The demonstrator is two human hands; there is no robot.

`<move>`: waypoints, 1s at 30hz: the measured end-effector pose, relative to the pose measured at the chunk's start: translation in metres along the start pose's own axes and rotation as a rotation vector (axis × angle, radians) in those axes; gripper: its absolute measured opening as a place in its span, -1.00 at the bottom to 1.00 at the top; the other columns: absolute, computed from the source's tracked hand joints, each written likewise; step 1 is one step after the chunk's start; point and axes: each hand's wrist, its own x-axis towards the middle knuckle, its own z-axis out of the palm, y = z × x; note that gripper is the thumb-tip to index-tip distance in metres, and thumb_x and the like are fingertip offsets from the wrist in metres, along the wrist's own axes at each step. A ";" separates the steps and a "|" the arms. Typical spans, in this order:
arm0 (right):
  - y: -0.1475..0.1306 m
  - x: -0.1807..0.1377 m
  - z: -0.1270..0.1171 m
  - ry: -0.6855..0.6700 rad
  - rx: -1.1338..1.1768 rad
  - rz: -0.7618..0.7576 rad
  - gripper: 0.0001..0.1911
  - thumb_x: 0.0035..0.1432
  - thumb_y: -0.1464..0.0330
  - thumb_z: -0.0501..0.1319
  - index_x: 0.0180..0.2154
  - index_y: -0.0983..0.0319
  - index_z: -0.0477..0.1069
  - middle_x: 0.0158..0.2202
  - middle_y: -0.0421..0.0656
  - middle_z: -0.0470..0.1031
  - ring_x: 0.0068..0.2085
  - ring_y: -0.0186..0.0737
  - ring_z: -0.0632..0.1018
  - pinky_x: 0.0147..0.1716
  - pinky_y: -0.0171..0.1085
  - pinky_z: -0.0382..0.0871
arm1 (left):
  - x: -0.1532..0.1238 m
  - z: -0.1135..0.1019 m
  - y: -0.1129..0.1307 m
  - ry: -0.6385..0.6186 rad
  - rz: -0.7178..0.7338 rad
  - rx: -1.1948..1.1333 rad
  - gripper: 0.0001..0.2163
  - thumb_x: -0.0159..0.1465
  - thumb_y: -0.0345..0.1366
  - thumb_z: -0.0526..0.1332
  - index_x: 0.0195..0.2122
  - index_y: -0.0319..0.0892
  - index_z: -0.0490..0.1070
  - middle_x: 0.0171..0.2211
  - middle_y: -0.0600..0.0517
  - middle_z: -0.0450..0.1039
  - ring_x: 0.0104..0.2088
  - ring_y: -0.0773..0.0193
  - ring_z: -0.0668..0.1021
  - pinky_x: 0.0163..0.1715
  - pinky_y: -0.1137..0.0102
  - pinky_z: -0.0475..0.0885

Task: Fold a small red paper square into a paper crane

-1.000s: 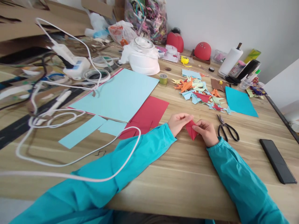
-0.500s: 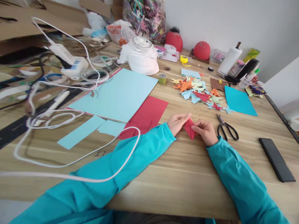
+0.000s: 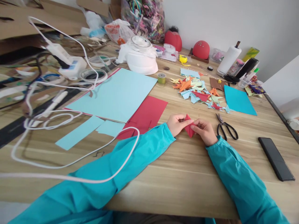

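Note:
Between my two hands is a small piece of folded red paper (image 3: pixel 190 132), diamond-shaped with pointed ends at top and bottom. My left hand (image 3: pixel 178 124) pinches its left side, the thumb lying across the upper half. From the right, my right hand (image 3: pixel 205 131) pinches it with thumb and finger near the middle. The fingers behind the paper are partly hidden. Black-handled scissors (image 3: pixel 226 127) lie just right of my right hand, blades pointing away. Beyond my hands is a pile of folded paper cranes (image 3: pixel 198 90) in orange, blue, green and red.
Light blue sheets (image 3: pixel 116 93) and red paper (image 3: pixel 151 109) lie left of my hands. A white cable (image 3: pixel 137 146) loops over my left sleeve. A phone (image 3: pixel 276 158) lies at right, a blue paper square (image 3: pixel 239 100) behind the scissors, a thread spool (image 3: pixel 161 78) near the cranes.
My left thumb has moved down from the paper's top tip to across its upper half, so the tip now shows. My right hand keeps nearly the same pinch.

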 end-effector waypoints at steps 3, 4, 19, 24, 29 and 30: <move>0.001 0.000 -0.001 0.009 -0.001 -0.002 -0.69 -0.10 0.16 0.32 -0.55 0.26 0.35 -0.64 -0.27 0.35 -0.60 -0.41 0.31 -0.58 -0.36 0.16 | -0.001 0.000 0.000 -0.037 -0.009 0.003 -0.79 -0.01 -0.19 0.31 -0.56 -0.26 0.45 -0.60 0.07 0.39 -0.52 0.37 0.39 -0.45 0.42 0.30; 0.002 0.000 -0.001 0.014 0.001 -0.005 -0.69 -0.11 0.17 0.32 -0.55 0.26 0.35 -0.65 -0.28 0.34 -0.60 -0.42 0.30 -0.58 -0.37 0.15 | -0.001 0.000 -0.001 -0.049 -0.006 0.004 -0.80 -0.02 -0.21 0.32 -0.55 -0.26 0.46 -0.59 0.06 0.40 -0.51 0.36 0.40 -0.45 0.42 0.31; 0.004 0.000 -0.003 0.041 0.064 0.008 -0.78 -0.08 0.21 0.31 -0.48 0.25 0.45 -0.61 -0.25 0.42 -0.59 -0.39 0.36 -0.55 -0.35 0.23 | 0.001 -0.002 -0.002 -0.014 -0.029 -0.068 -0.82 -0.02 -0.22 0.32 -0.52 -0.27 0.50 -0.55 0.03 0.44 -0.45 0.31 0.44 -0.36 0.37 0.35; 0.002 0.000 -0.001 0.049 0.084 0.030 -0.77 -0.11 0.21 0.33 -0.51 0.25 0.44 -0.62 -0.26 0.41 -0.60 -0.40 0.35 -0.57 -0.36 0.21 | 0.000 -0.002 0.000 -0.034 -0.046 -0.145 -0.79 0.03 -0.17 0.28 -0.52 -0.24 0.51 -0.49 0.03 0.47 -0.40 0.29 0.46 -0.30 0.37 0.34; 0.002 0.000 -0.001 0.077 0.070 0.053 -0.78 -0.11 0.22 0.32 -0.52 0.25 0.46 -0.64 -0.25 0.42 -0.61 -0.39 0.36 -0.58 -0.35 0.21 | -0.001 -0.002 0.003 -0.053 -0.012 -0.127 -0.80 0.02 -0.18 0.28 -0.53 -0.24 0.52 -0.51 0.02 0.45 -0.40 0.29 0.45 -0.31 0.37 0.34; 0.002 0.000 -0.002 0.079 0.068 0.055 -0.79 -0.10 0.23 0.31 -0.52 0.25 0.46 -0.65 -0.25 0.41 -0.61 -0.39 0.36 -0.58 -0.35 0.21 | -0.001 -0.002 0.002 -0.051 -0.002 -0.122 -0.81 0.01 -0.20 0.29 -0.53 -0.24 0.52 -0.52 0.03 0.44 -0.41 0.30 0.44 -0.32 0.38 0.34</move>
